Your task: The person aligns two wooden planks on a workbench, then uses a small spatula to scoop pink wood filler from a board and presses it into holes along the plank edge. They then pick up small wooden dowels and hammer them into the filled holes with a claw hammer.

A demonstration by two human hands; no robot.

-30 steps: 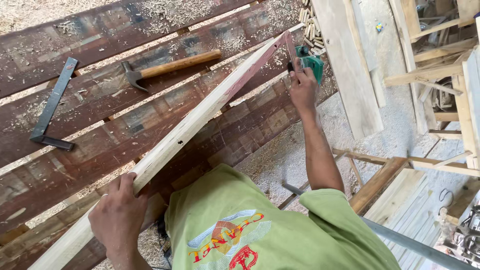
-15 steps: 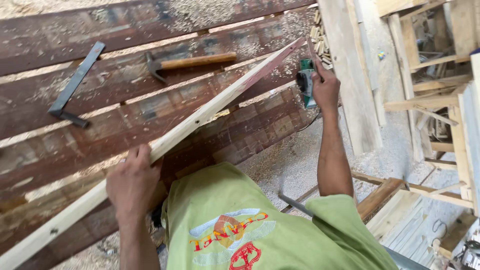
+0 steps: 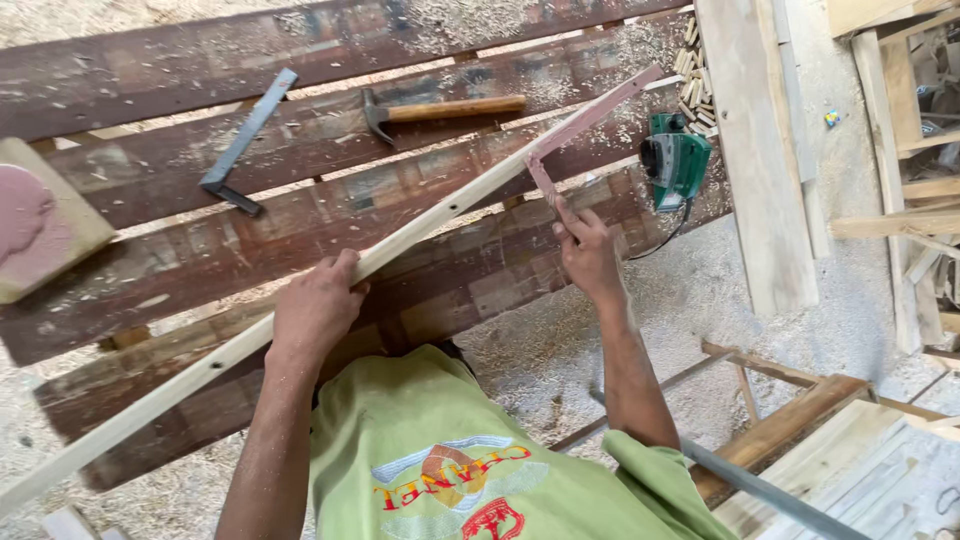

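A long pale batten (image 3: pixel 300 315) lies slantwise across a bench (image 3: pixel 150 270) of dark, worn planks, running from about 8 o'clock up toward 2 o'clock. The left hand (image 3: pixel 315 310) is closed over the batten near its middle, fingers wrapped on its upper edge. The right hand (image 3: pixel 588 250) grips the short leg of a reddish square (image 3: pixel 585 130), whose long leg lies along the batten's far end; the fingers are narrow, pinched on the wood.

The bench planks are gapped, scarred and dusted with sawdust. At 12 o'clock a hammer (image 3: pixel 440 110) with a wooden handle lies flat. At 10 o'clock lies a metal square (image 3: pixel 245 140), and at 9 o'clock a pale block (image 3: pixel 45 215) with a pinkish face sits at the bench edge. A green planer (image 3: pixel 678 160) rests at 1 o'clock, just beyond the right hand, its cord hanging off the bench. Small dowels (image 3: pixel 690 75) are heaped beside it.

The floor (image 3: pixel 700 290) is grey and thick with shavings. Pale boards (image 3: pixel 760 150) lean at 2 o'clock, and wooden frames (image 3: pixel 900 190) stand at 3 o'clock.
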